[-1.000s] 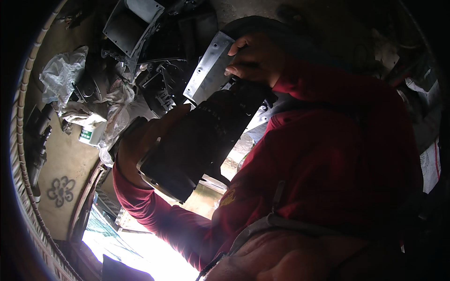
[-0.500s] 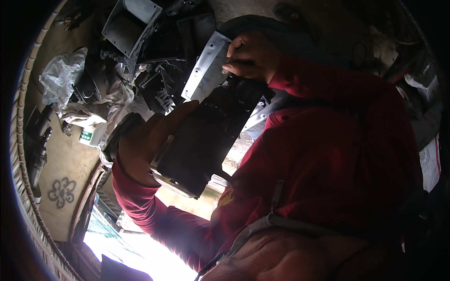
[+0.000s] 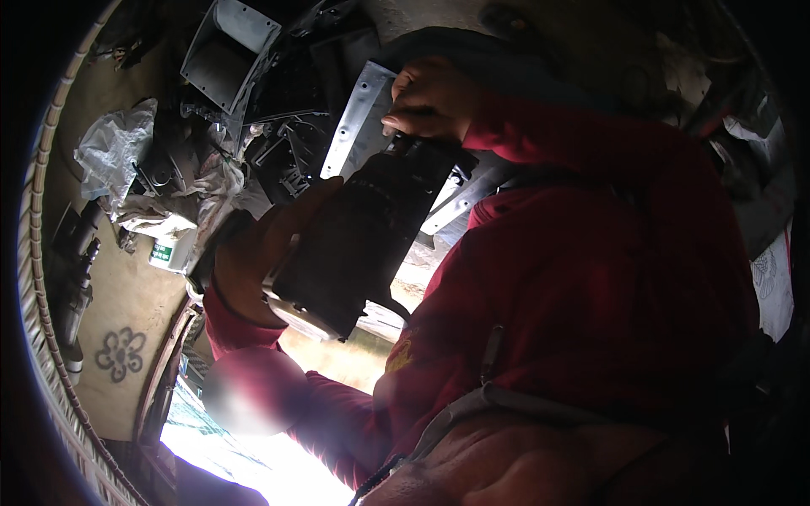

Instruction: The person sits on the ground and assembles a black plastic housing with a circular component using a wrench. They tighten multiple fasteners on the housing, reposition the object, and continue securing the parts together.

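Observation:
A bulky black device housing (image 3: 359, 240) is held up in front of my chest, tilted, with a paler lower edge. My left hand (image 3: 261, 253) is wrapped round its left side, fingers closed on it. At the upper end my right hand (image 3: 434, 97) has curled fingers, pressed together over the small dark fittings at the top. Whatever lies between those fingertips is too dark to make out. Just beyond that end stands a pale metal plate with holes (image 3: 354, 118).
Left of my hands lie a crumpled plastic bag (image 3: 118, 148) and a small white tub (image 3: 171, 253). Farther back are a grey metal casing (image 3: 228, 59) and jumbled dark metal parts (image 3: 291, 156). A dark rod-like part (image 3: 78, 299) lies along the woven left edge (image 3: 35, 253).
Both hands and the black housing have shifted slightly left together. Their hold looks the same.

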Motion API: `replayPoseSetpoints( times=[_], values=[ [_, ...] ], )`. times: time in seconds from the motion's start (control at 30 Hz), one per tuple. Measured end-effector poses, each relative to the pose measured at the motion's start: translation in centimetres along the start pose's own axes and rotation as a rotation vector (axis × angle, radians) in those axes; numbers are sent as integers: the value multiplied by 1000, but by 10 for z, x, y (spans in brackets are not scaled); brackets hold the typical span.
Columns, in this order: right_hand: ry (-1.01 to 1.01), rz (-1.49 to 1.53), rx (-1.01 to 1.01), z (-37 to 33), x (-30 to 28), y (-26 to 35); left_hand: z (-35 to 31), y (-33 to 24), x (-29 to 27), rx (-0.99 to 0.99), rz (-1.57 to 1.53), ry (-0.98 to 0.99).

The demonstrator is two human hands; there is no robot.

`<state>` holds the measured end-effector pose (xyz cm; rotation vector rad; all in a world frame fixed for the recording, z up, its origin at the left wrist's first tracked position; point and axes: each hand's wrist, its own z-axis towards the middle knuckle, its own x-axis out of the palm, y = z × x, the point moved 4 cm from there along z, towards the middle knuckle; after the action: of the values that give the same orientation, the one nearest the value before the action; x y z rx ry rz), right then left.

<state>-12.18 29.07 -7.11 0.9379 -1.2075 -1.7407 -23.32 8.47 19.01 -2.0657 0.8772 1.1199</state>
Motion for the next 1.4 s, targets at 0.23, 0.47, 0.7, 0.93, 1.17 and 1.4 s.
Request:
replayPoseSetpoints(
  times=[0.23,0.47,0.7,0.93,1.17,1.4],
  values=[
    [97,-48,-134,2,7,-3,-38,7,-41,-75,-13,-191],
    [326,73,-544,-21,-29,29,-104,-13,-37,-153,-6,-375],
    [101,-221,-587,-32,4,16,-130,-111,43,43,270,-227],
    [154,-293,-529,-64,18,9,-99,-96,119,-431,-313,-64],
    [187,-261,-544,-71,15,25,-87,-125,119,-35,-138,-201],
    [164,-348,-553,-70,7,23,-63,-135,116,88,116,-215]
  ],
)
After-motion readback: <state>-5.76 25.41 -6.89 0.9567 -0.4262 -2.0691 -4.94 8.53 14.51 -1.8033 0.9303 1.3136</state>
